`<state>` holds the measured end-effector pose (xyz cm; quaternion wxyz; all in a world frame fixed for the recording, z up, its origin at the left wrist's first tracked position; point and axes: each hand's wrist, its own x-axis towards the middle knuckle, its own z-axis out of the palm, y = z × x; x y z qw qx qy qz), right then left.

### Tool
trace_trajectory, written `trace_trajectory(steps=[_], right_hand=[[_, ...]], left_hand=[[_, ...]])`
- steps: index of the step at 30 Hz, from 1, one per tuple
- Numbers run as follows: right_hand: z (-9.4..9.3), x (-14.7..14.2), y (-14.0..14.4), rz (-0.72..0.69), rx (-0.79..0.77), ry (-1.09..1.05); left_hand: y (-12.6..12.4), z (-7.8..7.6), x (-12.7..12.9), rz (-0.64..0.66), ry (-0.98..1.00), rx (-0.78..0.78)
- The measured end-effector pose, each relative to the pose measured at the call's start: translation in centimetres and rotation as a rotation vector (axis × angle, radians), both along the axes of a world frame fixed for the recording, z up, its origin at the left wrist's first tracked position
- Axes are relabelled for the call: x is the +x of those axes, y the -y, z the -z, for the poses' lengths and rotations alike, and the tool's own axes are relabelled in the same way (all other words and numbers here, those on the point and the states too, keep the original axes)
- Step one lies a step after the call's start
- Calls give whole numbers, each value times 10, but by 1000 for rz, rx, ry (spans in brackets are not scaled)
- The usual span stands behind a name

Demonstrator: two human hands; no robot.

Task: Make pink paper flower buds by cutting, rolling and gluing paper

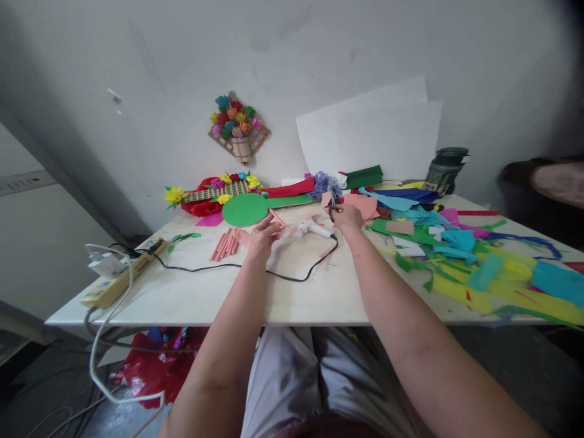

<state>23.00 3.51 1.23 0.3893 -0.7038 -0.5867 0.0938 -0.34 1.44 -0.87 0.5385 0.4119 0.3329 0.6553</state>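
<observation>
the left hand (pixel 262 238) rests on the white table (pixel 182 292), its fingers closed around the end of a thin pink paper strip (pixel 277 218) that points up and to the right. the right hand (pixel 347 218) is closed on the handles of dark scissors (pixel 331 210), whose blades point up toward a pink sheet (pixel 362 204); how far the blades are open i cannot tell. between the two hands lies a white glue gun (pixel 314 229), and its black cable (pixel 255 267) goes in a curve over the table to a power strip (pixel 121 277) at the left edge. left of the left hand is a small bundle of pink paper rolls (pixel 225 243), and behind it a green paper circle (pixel 245 209). right of the right hand, many coloured paper scraps (pixel 479 261) cover the table. a paper flower decoration (pixel 237 128) hangs on the wall.
</observation>
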Motion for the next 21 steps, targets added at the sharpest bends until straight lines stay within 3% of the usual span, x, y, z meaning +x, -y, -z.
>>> trace_trajectory(steps=[4, 15, 18, 21], right_hand=[[-2, 4, 5, 174, -81, 158], [8, 2, 3, 143, -264, 321], [5, 0, 4, 156, -213, 367], [-1, -10, 8, 129, -58, 325]], left_hand=[[0, 0, -1, -5, -4, 1], [0, 2, -2, -13, -54, 8], [0, 2, -2, -14, -65, 11], [1, 1, -1, -7, -80, 19]])
